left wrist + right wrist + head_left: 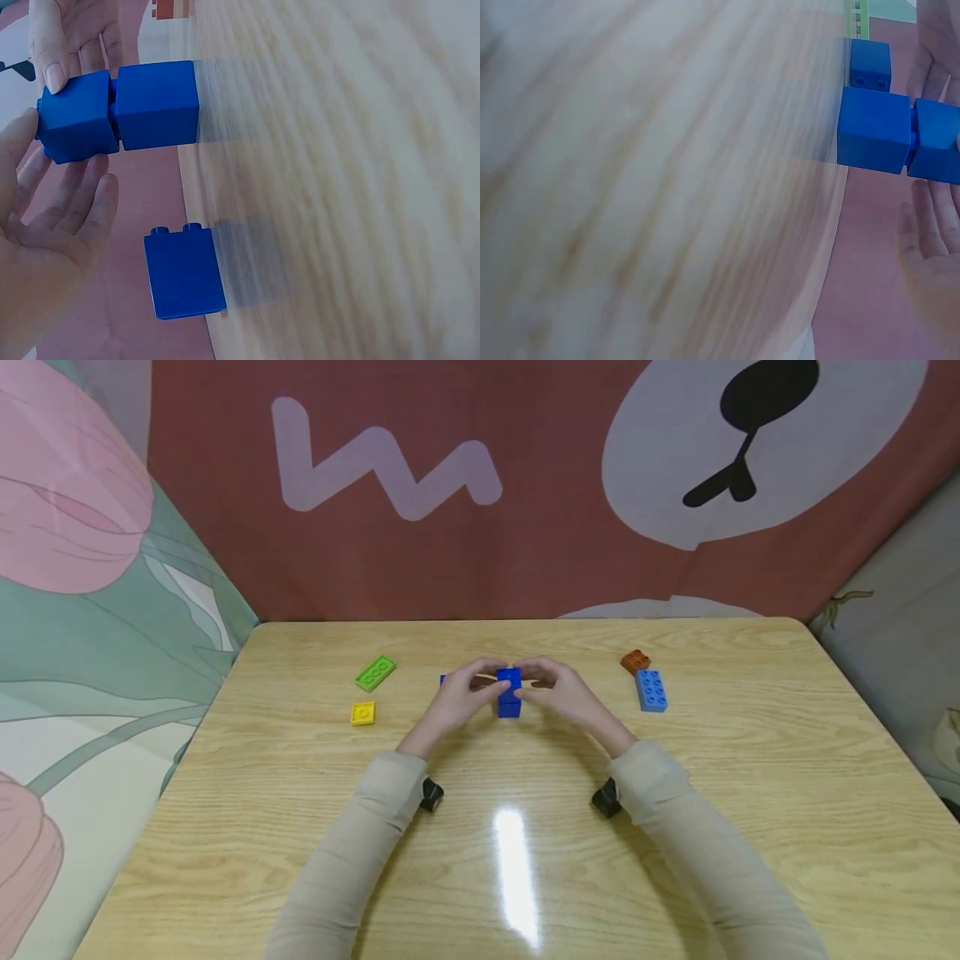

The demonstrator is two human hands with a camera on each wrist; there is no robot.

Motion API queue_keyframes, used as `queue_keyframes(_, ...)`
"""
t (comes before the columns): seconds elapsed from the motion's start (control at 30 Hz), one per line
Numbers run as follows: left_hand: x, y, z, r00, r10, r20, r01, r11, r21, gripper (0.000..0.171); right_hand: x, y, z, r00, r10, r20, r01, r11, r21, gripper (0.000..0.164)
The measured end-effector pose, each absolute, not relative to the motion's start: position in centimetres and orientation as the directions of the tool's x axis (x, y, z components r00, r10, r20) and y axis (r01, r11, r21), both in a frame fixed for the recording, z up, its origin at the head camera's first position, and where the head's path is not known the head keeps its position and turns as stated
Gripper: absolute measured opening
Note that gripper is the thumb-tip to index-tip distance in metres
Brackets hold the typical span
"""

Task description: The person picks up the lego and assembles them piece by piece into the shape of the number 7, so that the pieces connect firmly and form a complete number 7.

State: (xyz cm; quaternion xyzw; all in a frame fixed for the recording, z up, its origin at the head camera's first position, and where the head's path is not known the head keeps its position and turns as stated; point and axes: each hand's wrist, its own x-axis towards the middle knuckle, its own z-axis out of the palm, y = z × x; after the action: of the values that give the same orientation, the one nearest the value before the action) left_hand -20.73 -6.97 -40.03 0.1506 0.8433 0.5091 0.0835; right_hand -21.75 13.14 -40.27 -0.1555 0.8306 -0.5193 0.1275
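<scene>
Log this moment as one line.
left hand: holds upper blue block | right hand: holds same block | lower blue block: on table

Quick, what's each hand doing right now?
Left hand: holding the upper blue block with thumb and fingers.
Right hand: holding that same block from the other side.

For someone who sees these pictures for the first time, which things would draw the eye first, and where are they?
Probably the huge cartoon muzzle on the red-brown backdrop behind the table, upper right in the head view. Then, near the middle, the left hand and right hand grip an upper blue block over a lower blue block. Lower in that view, a white glare streaks the table.
</scene>
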Motion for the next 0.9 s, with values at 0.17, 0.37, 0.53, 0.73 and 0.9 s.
queue_keyframes(0.17,-20.79,-6.86,-40.15,-0.936,0.352,0.016,0.179,0.436,0.882,0.039,-21.53,13.26,-40.16,-0.916,-0.398,-0.052,-0.112,0.377,-0.919,0.046)
queue_keyframes(0.37,-20.82,-6.86,-40.15,-0.932,0.362,0.026,0.198,0.446,0.873,0.041,-21.48,13.3,-40.15,-0.914,-0.404,-0.038,-0.116,0.35,-0.93,0.043)
queue_keyframes(0.53,-20.75,-6.95,-40.22,-0.937,0.348,0.004,0.171,0.453,0.875,0.044,-21.53,13.29,-40.2,-0.914,-0.402,-0.047,-0.104,0.345,-0.933,0.043)
queue_keyframes(0.73,-20.79,-6.98,-40.26,-0.94,0.342,-0.011,0.145,0.428,0.892,0.043,-21.51,13.31,-40.06,-0.911,-0.407,-0.07,-0.083,0.346,-0.935,0.042)
queue_keyframes(0.9,-20.86,-7.08,-40.16,-0.94,0.339,-0.034,0.118,0.419,0.9,0.043,-21.62,13.29,-39.93,-0.907,-0.412,-0.082,-0.078,0.358,-0.931,0.042)
